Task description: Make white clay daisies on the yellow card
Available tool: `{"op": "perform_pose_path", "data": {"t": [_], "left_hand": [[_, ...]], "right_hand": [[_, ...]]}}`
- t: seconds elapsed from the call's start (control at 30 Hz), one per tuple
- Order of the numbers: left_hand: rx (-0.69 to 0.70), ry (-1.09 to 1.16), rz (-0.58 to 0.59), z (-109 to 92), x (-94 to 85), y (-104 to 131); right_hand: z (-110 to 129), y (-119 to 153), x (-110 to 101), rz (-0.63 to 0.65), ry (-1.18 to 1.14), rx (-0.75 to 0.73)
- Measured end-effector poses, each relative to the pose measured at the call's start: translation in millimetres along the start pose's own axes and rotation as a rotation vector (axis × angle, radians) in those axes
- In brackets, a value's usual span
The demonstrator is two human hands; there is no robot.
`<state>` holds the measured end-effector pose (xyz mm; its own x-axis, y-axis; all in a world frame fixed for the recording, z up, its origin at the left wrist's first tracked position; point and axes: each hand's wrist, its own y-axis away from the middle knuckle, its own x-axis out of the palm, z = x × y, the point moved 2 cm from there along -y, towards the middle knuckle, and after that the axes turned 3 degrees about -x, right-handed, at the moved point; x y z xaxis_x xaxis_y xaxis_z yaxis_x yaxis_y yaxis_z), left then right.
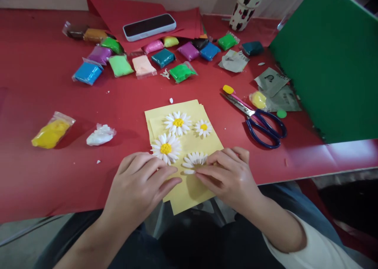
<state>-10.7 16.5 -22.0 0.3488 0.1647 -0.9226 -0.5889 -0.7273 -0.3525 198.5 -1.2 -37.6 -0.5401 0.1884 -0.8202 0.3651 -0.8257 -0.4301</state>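
Note:
On a stack of yellow paper (pixel 191 192) lie three white clay daisies with yellow centres: an upper one (pixel 177 122), a small one (pixel 203 128) and a left one (pixel 165 148). Below them is a partial ring of white petals (pixel 195 158) with no yellow centre. My right hand (pixel 228 174) pinches at the right end of a single white petal (pixel 189 171) on the ring's lower left. My left hand (pixel 147 178) hovers over the paper's left edge, thumb and forefinger apart, nothing visible between them. Its knuckles are close to the left daisy.
Blue-handled scissors (pixel 265 129) lie right of the paper beside a pink tool with a yellow end (pixel 228 89). Bagged yellow clay (pixel 51 133) and white clay (pixel 100 135) are at left. Several coloured clay packets, a phone (pixel 149 26) and a green board (pixel 327 64) stand farther back.

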Motion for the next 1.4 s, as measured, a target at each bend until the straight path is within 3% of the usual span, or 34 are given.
{"op": "perform_pose_path", "data": {"t": [0.57,0.97,1.4], "left_hand": [[-0.043,-0.015,0.047,-9.0,11.4,-4.2],[-0.058,-0.015,0.023,-9.1,11.4,-6.2],[-0.081,-0.028,0.080,-10.3,9.3,-8.2]], "right_hand": [[2.1,-3.8,4.4,0.027,0.010,0.004],[0.7,-3.9,5.6,0.029,0.016,-0.005],[1.4,-6.7,6.4,0.048,0.064,0.007]]}}
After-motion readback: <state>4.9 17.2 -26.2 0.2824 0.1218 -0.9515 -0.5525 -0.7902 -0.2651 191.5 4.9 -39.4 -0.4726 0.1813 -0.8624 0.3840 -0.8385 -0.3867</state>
